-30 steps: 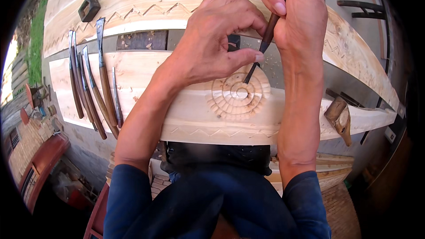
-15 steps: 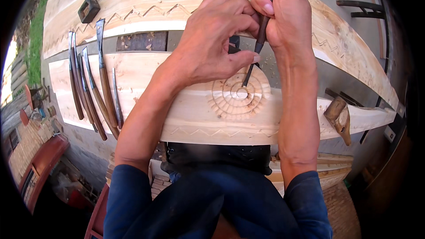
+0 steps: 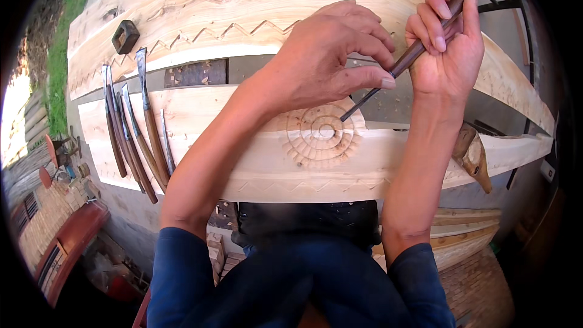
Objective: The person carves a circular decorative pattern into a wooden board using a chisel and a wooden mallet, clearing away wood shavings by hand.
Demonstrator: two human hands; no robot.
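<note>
In my right hand (image 3: 446,48) is the dark wooden handle of a carving chisel (image 3: 410,59), fingers curled round it. My left hand (image 3: 337,54) arches over the board, its thumb and fingertips meeting the chisel where handle joins blade. The thin steel blade slants down to the left, its tip at the upper right edge of a carved spiral (image 3: 325,130). Radiating cuts ring that spiral on the near pale wooden board (image 3: 285,185), which also bears a faint zigzag line.
Several chisels and gouges (image 3: 146,115) lie across the board's left end. A wooden mallet (image 3: 470,155) rests at the right. Behind, a second carved board (image 3: 200,6) carries a dark hollow block (image 3: 125,37). A black metal bracket (image 3: 495,0) stands at the far right.
My right hand has swung right and slightly down, tilting the chisel flatter. Its tip has moved from the spiral's centre toward its upper right rim. My left hand has shifted right along with it.
</note>
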